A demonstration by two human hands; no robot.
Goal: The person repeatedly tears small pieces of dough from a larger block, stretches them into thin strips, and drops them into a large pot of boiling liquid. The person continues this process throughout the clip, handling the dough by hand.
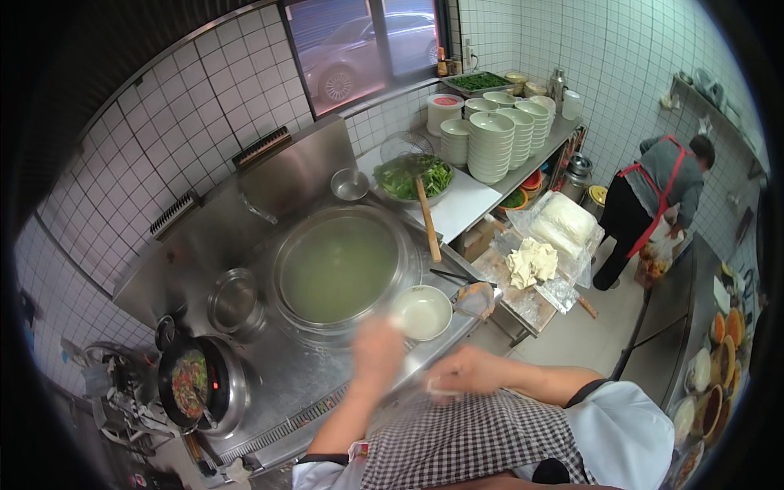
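Observation:
My left hand (376,350) is blurred at the near left rim of a white bowl (422,312). Whether it touches the rim or pinches something pale is unclear. My right hand (464,370), fingers curled, is in front of my checked apron (471,435); something whitish shows at its fingertips, too blurred to name. The bowl sits on the steel stove top (300,367), and its inside looks bare. Just beyond it is a large round pot (337,269) of cloudy greenish liquid. A pair of black chopsticks (453,278) lies right of the pot.
A wok (190,386) with chopped vegetables stands at left, near a steel basin (236,301). A wooden-handled strainer (429,226) rests over leafy greens (413,177). Stacked bowls (492,147) line the back counter. Dough (531,263) lies on a low table; a person (658,190) bends at right.

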